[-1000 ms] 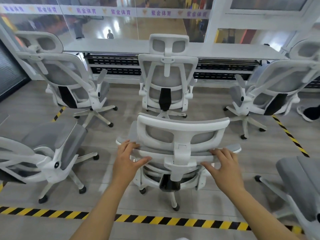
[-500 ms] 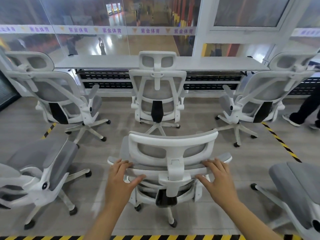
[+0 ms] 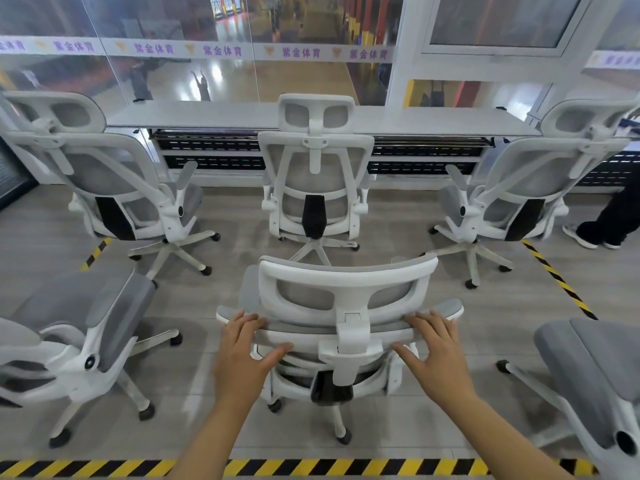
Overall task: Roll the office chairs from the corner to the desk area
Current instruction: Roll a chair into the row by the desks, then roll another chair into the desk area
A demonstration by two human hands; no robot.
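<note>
A white office chair with grey mesh (image 3: 346, 277) stands right in front of me, its back toward me and its castors on the floor. My left hand (image 3: 242, 355) holds the left end of the backrest's top edge, fingers over the top and thumb against the rear frame. At the right end, my right hand (image 3: 438, 355) holds the same edge in the same way. The long grey desk (image 3: 207, 116) runs along the glass wall ahead.
Three matching chairs stand before the desk: left (image 3: 114, 181), middle (image 3: 313, 174), right (image 3: 519, 188). Two more flank me at near left (image 3: 86, 313) and near right (image 3: 595, 362). Yellow-black floor tape (image 3: 311, 467) crosses below. A person's legs (image 3: 616, 216) are at the far right.
The chair in my hands has rolled forward toward the middle chair and the desk, past the floor tape. My hands kept their hold. A person's legs have come in at the right.
</note>
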